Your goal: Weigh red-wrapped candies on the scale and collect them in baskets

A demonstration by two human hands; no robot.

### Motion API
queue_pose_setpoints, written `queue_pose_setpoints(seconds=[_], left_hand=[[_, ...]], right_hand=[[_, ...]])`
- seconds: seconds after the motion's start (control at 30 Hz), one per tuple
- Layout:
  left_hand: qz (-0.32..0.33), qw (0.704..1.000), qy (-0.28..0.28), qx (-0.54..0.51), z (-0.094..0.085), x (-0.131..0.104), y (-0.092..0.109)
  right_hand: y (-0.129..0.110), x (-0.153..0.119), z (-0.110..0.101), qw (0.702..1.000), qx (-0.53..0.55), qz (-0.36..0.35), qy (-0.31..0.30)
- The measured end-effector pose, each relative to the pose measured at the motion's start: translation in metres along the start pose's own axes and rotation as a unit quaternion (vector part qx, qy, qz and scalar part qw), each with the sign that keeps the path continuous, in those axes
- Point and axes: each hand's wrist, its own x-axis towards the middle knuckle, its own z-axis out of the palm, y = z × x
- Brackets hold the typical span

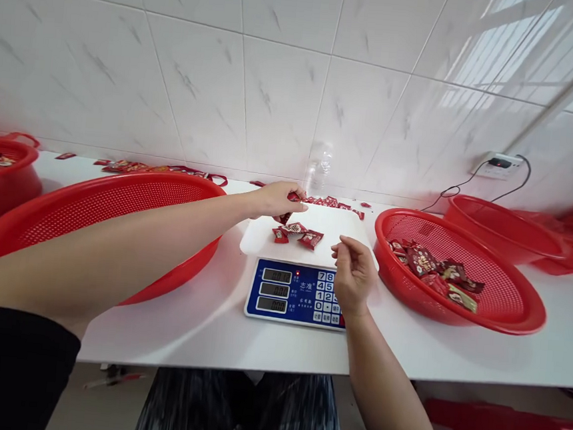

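Note:
My left hand (278, 199) is closed on small red candy packets above the back left part of the white scale tray (258, 243). Several red wrapped packets (309, 239) lie on that tray just below it. The scale's blue panel (295, 304), with lit displays and a keypad, faces me. Over the tray's front right corner and the keypad is my right hand (354, 271), its fingers curled and thumb against them; whether anything small is between them is hidden.
A large red basket (188, 190) stands left of the scale, another (509, 311) with packets to the right. Loose packets (135, 167) and a clear plastic bottle (319, 168) are by the wall. A cable (441, 195) hangs from a socket.

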Motion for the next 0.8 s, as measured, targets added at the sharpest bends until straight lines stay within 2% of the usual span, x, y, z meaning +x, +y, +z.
queue_pose_setpoints(seconds=[0.1,0.23,0.37,0.47,0.57,0.67,0.8], left_hand=[[0.019,0.997,0.01,-0.076,0.001,-0.012,0.011],[0.052,0.987,-0.013,-0.151,0.013,-0.031,0.03],[0.076,0.98,-0.044,-0.18,0.031,-0.046,0.045],[0.096,0.976,-0.064,-0.183,0.04,-0.052,0.05],[0.118,0.974,-0.077,-0.179,0.042,-0.055,0.05],[0.111,0.977,-0.07,-0.169,0.038,-0.054,0.045],[0.078,0.991,0.017,-0.107,0.023,-0.045,0.028]], right_hand=[[-0.003,0.0,0.0,1.0,-0.009,-0.001,-0.005],[-0.009,0.001,0.0,0.997,-0.055,0.002,-0.051],[-0.011,0.001,-0.001,0.993,-0.076,0.002,-0.088],[-0.008,0.0,-0.001,0.994,-0.075,0.008,-0.078],[-0.004,-0.001,-0.001,0.996,-0.059,0.026,-0.055],[-0.003,0.0,-0.001,0.997,-0.057,0.047,-0.038],[-0.004,0.003,-0.001,0.994,-0.08,0.067,-0.031]])
